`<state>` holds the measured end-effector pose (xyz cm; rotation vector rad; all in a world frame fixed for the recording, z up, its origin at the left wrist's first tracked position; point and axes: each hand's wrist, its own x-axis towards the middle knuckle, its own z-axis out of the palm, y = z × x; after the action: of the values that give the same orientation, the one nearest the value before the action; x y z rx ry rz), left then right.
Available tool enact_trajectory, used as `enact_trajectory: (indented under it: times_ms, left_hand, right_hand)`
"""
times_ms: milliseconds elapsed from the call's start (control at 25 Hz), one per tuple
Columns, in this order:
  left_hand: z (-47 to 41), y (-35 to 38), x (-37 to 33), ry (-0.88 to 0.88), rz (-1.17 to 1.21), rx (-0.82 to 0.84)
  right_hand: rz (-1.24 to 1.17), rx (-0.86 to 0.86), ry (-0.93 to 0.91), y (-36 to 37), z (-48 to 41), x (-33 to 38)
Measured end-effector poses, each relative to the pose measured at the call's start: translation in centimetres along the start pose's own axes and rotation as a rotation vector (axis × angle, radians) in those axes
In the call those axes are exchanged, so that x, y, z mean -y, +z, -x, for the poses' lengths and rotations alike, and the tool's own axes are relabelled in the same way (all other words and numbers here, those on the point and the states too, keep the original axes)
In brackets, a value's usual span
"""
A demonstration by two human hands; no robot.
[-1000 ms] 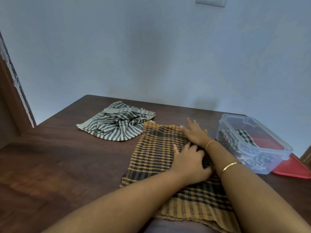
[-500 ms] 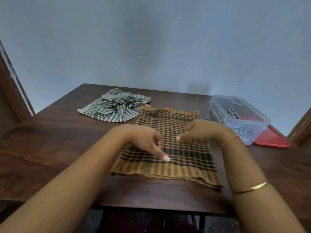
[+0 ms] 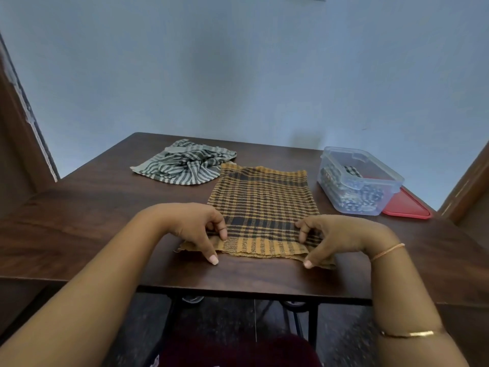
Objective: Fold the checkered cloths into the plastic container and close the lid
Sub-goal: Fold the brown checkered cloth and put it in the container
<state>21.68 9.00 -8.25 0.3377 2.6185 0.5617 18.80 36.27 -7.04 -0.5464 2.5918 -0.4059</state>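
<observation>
**Both hands pinching the near edge of the orange cloth**

My left hand (image 3: 201,230) and right hand (image 3: 334,235) each grip a near corner of the orange-and-black checkered cloth (image 3: 262,202). On both hands the fingers curl down onto the fabric, and the thumbs reach under its fringe to the table (image 3: 92,207). The cloth lies flat, stretching away from my grip, and its near hem runs straight from one hand to the other. Two thin bangles (image 3: 387,252) sit on my right forearm, one at the wrist and one farther back.

Beyond my left hand, past the far left corner of the cloth I hold, lies the grey striped cloth (image 3: 185,165). It is crumpled, and it touches or slightly overlaps that corner. Beyond my right hand and a little outward stands the clear plastic container (image 3: 386,166), open and apart from the orange cloth's right edge. A folded black-and-white checked cloth (image 3: 352,170) is inside it. The red lid (image 3: 407,210) lies flat on the table, partly under the container on the side away from my hands.
</observation>
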Motion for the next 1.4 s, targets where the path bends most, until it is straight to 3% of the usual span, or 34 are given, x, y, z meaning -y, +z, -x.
enact_trajectory:
  times_ms: [200, 480, 680, 800, 960, 1120, 1280, 1400]
  left_hand:
    - [0.2, 1.0, 1.0, 0.024, 0.219, -0.16]
    - [0.2, 3.7, 1.1, 0.175, -0.242, -0.557]
    - [0.6, 3.8, 1.2, 0.234, -0.038, -0.746]
    - [0.6, 4.0, 0.2, 0.291, 0.055, -0.906]
    - [0.3, 3.5, 0.7, 0.288, 0.123, -0.837]
    - [0.1, 1.6, 1.9, 0.297, 0.027, -0.799]
    - [1.3, 0.6, 2.8, 0.384, 0.505, -0.671]
    - [2.6, 0.7, 2.1, 0.458, 0.679, -0.661]
  right_hand:
    - [0.093, -0.039, 0.038, 1.3, 0.2, 0.6]
    - [0.036, -0.218, 0.045, 2.6, -0.5, 0.9]
    - [-0.331, -0.545, -0.078, 2.3, -0.3, -1.0]
    - [-0.473, -0.652, -0.134, 2.0, 0.5, -1.9]
    - [-0.572, -0.615, -0.178, 1.3, 1.2, -2.9]
    - [-0.571, -0.381, -0.194, 0.0, 1.6, -4.1]
    - [-0.57, -0.51, -0.307, -0.7, 1.8, -4.3]
    - [-0.819, -0.572, -0.433, -0.6, 1.9, -3.6]
